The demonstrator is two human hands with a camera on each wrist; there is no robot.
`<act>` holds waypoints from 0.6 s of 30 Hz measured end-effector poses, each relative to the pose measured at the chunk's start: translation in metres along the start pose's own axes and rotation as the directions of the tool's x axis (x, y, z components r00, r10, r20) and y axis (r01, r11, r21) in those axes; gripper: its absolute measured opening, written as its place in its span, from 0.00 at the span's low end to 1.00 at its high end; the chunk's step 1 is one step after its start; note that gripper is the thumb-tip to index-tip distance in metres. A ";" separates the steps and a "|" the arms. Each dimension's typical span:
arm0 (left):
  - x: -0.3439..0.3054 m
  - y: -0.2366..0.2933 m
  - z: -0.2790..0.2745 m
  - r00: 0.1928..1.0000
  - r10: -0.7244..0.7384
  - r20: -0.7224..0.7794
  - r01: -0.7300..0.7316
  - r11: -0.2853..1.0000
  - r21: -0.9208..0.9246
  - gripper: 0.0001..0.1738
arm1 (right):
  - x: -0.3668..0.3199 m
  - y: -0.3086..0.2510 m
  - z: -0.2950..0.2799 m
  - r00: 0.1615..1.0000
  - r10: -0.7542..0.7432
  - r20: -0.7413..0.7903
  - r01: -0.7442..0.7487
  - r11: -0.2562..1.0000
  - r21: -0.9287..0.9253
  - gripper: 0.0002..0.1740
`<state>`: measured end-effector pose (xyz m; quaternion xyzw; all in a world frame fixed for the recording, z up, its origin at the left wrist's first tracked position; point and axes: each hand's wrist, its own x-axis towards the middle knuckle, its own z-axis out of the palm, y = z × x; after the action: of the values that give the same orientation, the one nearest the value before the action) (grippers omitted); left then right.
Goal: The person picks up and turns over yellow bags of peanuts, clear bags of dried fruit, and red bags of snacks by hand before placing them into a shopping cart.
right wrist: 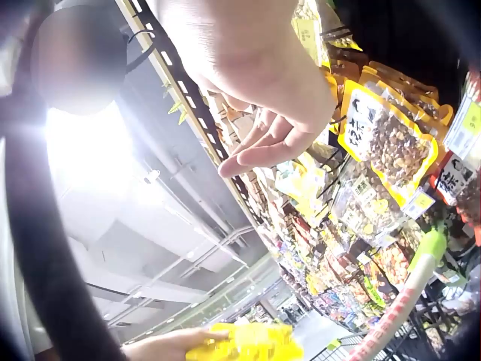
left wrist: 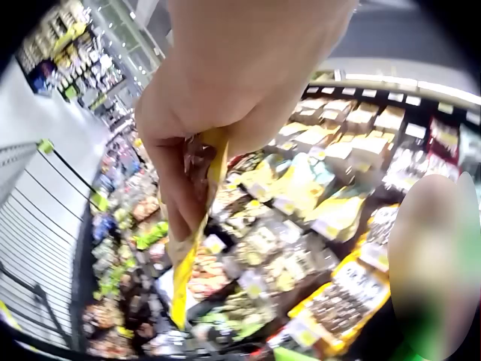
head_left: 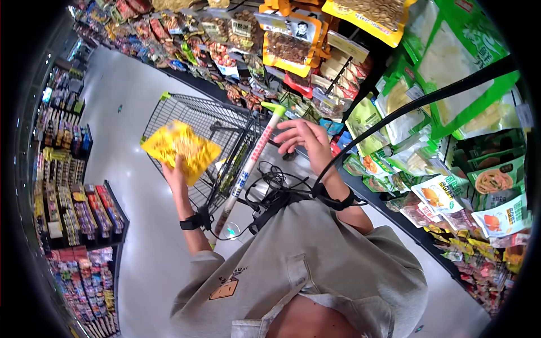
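Observation:
A yellow bag is held by the left hand above the shopping cart. The left wrist view has this bag edge-on, pinched between the thumb and fingers of the left hand. The right hand is raised beside the cart's handle, its fingers loosely bent and holding nothing. In the right wrist view the right hand hangs empty near the hanging packs, and the yellow bag shows at the bottom edge.
Racks of hanging snack packs line the front and right, with large green bags on the right. A lower shelf stands across the aisle at left. Black cables hang between the body and the cart.

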<state>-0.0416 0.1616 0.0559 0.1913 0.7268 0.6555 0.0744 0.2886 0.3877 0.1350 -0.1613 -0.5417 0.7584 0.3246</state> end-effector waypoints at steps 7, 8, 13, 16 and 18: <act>0.003 -0.066 -0.007 0.972 -0.071 0.223 -0.136 0.605 0.785 0.35 | 0.004 0.000 -0.009 0.995 0.023 -0.097 -0.017 0.998 0.065 0.27; -0.003 -0.037 0.022 0.966 -0.075 0.246 -0.138 0.657 0.741 0.34 | 0.005 0.001 -0.008 0.995 0.020 -0.093 -0.013 0.997 0.075 0.28; -0.013 0.079 0.163 0.795 0.101 0.597 -0.390 0.840 0.377 0.32 | 0.012 0.008 -0.003 0.995 0.009 -0.100 0.001 0.995 0.097 0.29; -0.006 0.107 0.249 0.610 0.329 0.721 -0.624 0.760 0.181 0.50 | 0.006 0.001 -0.002 0.994 0.034 -0.103 -0.018 0.988 0.151 0.35; 0.000 0.114 0.312 0.609 0.423 0.671 -0.672 0.725 0.154 0.62 | 0.003 -0.002 -0.005 0.996 0.033 -0.078 -0.021 0.988 0.155 0.37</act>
<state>0.0913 0.4574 0.1271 0.6142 0.6833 0.3918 0.0487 0.2897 0.3940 0.1356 -0.1736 -0.4656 0.7952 0.3473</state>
